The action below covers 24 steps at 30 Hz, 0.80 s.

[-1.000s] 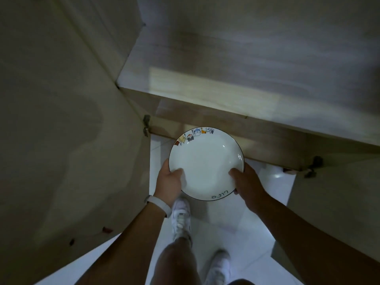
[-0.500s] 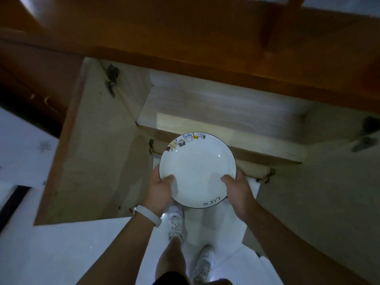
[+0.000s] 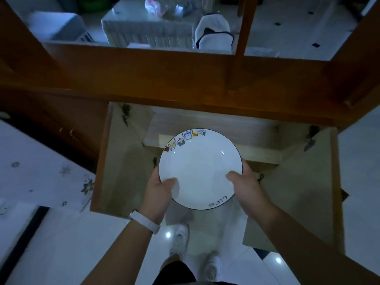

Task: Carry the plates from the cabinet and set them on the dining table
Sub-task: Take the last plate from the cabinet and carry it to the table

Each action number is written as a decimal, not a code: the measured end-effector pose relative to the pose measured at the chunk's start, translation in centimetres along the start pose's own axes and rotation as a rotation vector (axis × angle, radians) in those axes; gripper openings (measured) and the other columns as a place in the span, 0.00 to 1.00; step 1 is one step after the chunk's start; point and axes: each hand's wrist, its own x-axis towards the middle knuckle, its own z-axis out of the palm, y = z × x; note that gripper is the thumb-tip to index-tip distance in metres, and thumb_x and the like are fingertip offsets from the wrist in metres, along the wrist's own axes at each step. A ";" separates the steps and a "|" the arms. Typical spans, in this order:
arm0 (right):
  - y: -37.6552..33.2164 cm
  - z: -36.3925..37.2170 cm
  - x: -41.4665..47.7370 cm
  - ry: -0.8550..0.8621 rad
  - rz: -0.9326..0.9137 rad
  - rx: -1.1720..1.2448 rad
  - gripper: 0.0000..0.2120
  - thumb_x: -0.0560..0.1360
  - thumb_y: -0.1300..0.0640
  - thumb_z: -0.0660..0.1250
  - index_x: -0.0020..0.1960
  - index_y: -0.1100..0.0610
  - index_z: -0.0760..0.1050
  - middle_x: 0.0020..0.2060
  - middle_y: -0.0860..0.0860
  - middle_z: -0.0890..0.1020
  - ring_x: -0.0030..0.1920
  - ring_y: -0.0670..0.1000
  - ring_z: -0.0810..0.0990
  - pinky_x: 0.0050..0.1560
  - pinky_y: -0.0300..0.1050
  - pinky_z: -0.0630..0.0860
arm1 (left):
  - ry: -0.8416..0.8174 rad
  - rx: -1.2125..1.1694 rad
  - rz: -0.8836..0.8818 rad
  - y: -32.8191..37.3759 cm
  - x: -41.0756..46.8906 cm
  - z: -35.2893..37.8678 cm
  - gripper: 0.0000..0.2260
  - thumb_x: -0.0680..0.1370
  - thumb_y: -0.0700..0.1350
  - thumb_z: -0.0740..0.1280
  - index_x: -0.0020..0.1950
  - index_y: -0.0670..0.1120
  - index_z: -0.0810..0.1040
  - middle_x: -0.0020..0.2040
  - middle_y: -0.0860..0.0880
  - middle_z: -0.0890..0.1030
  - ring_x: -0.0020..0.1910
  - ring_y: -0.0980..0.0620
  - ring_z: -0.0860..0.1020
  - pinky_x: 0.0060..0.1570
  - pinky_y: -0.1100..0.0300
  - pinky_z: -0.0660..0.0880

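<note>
I hold a white plate (image 3: 200, 167) with a thin dark rim, small coloured drawings on its far edge and dark lettering on its near edge. My left hand (image 3: 159, 194) grips its left edge, thumb on top. My right hand (image 3: 244, 187) grips its right edge the same way. The plate is level, in front of the open low cabinet (image 3: 209, 128), above the floor and my white shoes. The shelf inside the cabinet looks bare where I can see it.
Both cabinet doors stand open, the left door (image 3: 119, 161) and the right door (image 3: 304, 186) on either side of my arms. A brown wooden counter top (image 3: 164, 75) runs above the cabinet. Beyond it lie a table (image 3: 148, 29) and a covered chair (image 3: 213, 31). White tiled floor (image 3: 72, 243) is underfoot.
My view has risen and pulled back from the cabinet, showing the counter top and the room beyond. The plate stays in both hands, now farther out from the shelf.
</note>
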 end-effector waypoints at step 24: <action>-2.3 10.0 -9.8 0.401 -0.203 0.276 0.19 0.70 0.68 0.59 0.53 0.51 0.79 0.44 0.47 0.87 0.43 0.48 0.85 0.37 0.40 0.79 | -0.647 0.127 0.041 9.3 4.4 -7.0 0.27 0.66 0.36 0.67 0.65 0.48 0.74 0.59 0.47 0.82 0.58 0.42 0.79 0.58 0.39 0.75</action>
